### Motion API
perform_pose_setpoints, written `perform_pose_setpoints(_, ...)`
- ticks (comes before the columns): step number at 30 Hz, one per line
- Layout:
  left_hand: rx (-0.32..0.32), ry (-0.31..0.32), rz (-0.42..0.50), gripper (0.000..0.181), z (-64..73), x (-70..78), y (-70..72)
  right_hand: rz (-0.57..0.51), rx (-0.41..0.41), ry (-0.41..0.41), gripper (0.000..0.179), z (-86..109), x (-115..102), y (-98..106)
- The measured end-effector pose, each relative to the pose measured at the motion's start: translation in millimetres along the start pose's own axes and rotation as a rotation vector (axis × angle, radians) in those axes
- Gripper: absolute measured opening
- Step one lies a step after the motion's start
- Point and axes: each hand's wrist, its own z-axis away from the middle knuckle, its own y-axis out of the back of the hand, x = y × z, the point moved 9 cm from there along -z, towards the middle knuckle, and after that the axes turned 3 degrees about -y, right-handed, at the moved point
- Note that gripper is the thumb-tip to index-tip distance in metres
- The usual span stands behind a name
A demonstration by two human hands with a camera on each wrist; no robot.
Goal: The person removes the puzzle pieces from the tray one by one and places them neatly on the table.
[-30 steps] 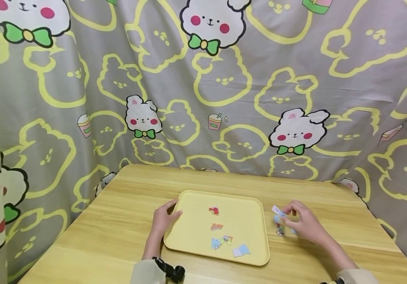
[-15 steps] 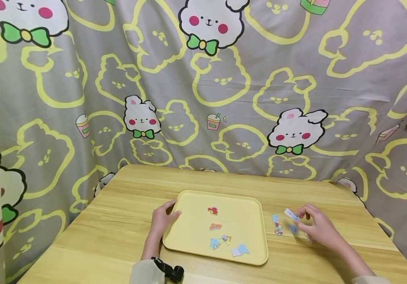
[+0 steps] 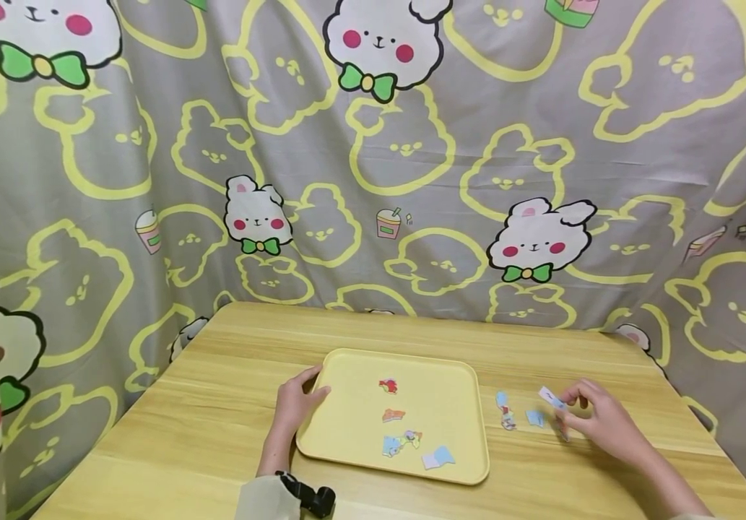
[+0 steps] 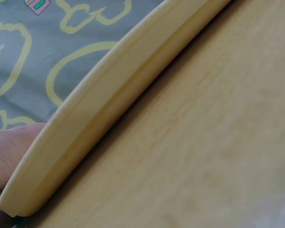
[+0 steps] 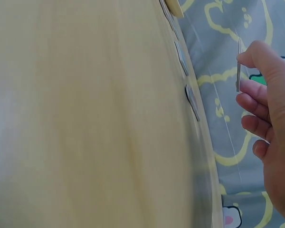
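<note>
My left hand (image 3: 296, 403) grips the left rim of a yellow tray (image 3: 340, 433), thumb over the edge; the left wrist view shows the tray's side wall (image 4: 85, 114) with part of the hand at its lower end. To the tray's right, my right hand (image 3: 600, 419) pinches a white-and-blue puzzle piece (image 3: 551, 396) between thumb and forefinger, raised above the table. The right wrist view catches this held piece (image 5: 238, 66) edge-on. On the tray lie a red piece (image 3: 388, 386), an orange piece (image 3: 393, 415), joined blue-and-yellow pieces (image 3: 392, 445) and a lilac-and-blue piece (image 3: 439, 457).
Right of the tray, a joined strip of colourful pieces (image 3: 506, 413) and a blue piece (image 3: 534, 418) lie on the wooden table (image 3: 230, 404). Another piece (image 3: 563, 427) is partly hidden by the right hand. A patterned curtain (image 3: 321, 159) hangs behind the table.
My right hand has moved rightward with the pinched piece, away from the tray, uncovering the blue piece on the table. The left hand stays on the tray's rim.
</note>
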Motion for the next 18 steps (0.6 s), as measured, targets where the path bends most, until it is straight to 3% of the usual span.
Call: perform_pose_setpoints(18, 0.005, -0.018, -0.032, 0.048, -1.4, -0.7, 1.4, 0.053, 0.008, -0.036, 0.027, 19.2, 33, 23)
